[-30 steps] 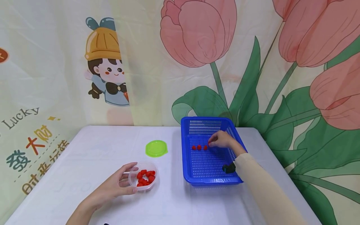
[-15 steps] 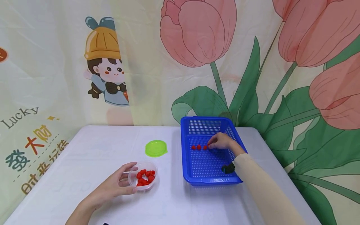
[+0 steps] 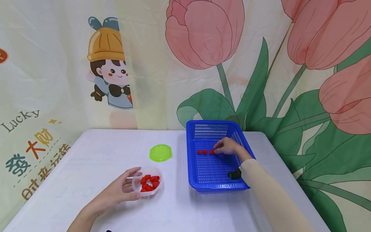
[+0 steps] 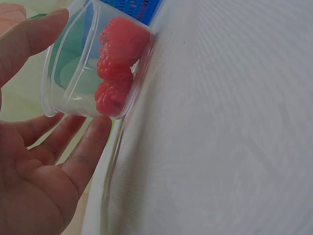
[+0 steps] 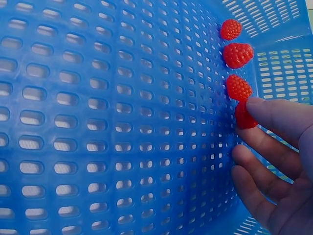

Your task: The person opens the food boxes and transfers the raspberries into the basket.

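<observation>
On the white table stands a clear plastic tub (image 3: pixel 147 193) with several red raspberries (image 3: pixel 155 184) inside. My left hand (image 3: pixel 118 190) holds it from the left, thumb on the near side and fingers on the far side; the left wrist view shows a fingertip against its lower wall. Inside the blue basket (image 3: pixel 218 186), my right hand (image 3: pixel 229 146) pinches a raspberry (image 5: pixel 244 115) between thumb and forefinger, low over the perforated floor. This raspberry is partly hidden by the thumb. It adjoins a row of three raspberries (image 5: pixel 238 55) lying on the basket floor.
A green lid (image 3: pixel 161 153) lies flat on the table, between the tub and the basket's left side. The basket's raised walls surround the right hand. A dark wrist device (image 3: pixel 234 174) sits under the right sleeve (image 3: pixel 269 190). Behind the table hangs a printed curtain (image 3: pixel 153 64).
My right hand has shifted slightly left and down with its raspberry, closer to the row. The left hand and the tub have stayed put.
</observation>
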A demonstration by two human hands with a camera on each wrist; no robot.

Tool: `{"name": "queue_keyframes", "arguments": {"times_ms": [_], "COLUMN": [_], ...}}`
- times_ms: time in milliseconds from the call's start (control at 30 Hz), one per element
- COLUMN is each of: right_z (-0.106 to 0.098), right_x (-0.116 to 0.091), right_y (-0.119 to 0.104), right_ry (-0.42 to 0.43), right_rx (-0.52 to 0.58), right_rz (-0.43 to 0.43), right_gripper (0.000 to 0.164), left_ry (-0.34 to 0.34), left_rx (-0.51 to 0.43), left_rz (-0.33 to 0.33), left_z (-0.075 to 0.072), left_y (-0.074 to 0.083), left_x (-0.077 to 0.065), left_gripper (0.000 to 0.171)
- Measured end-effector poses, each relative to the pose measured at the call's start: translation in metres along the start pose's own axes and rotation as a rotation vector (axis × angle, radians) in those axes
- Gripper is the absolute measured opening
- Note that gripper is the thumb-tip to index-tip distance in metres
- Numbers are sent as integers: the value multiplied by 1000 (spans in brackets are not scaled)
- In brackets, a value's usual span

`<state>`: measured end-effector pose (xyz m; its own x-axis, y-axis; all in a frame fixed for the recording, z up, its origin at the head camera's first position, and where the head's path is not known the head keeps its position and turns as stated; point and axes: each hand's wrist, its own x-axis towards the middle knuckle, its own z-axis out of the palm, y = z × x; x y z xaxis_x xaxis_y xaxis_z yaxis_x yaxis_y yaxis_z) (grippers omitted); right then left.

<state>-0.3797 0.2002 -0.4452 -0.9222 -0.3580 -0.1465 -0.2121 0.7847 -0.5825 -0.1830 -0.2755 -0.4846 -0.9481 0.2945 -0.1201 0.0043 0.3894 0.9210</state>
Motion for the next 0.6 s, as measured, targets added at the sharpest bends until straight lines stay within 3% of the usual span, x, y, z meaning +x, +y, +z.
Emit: {"name": "queue_keyframes", "arguments": {"times_ms": [600], "right_z": [2], "right_x": [1], "right_y": [1], "right_ry": [-19], "right_rx": [2], "right_rz": [-19], "right_gripper": [23], "left_ry": [-7], "left_rx": [-9], "left_rz": [-9], "left_z": [0], "left_y": [0], "left_x": [0], "left_gripper": [92]}}
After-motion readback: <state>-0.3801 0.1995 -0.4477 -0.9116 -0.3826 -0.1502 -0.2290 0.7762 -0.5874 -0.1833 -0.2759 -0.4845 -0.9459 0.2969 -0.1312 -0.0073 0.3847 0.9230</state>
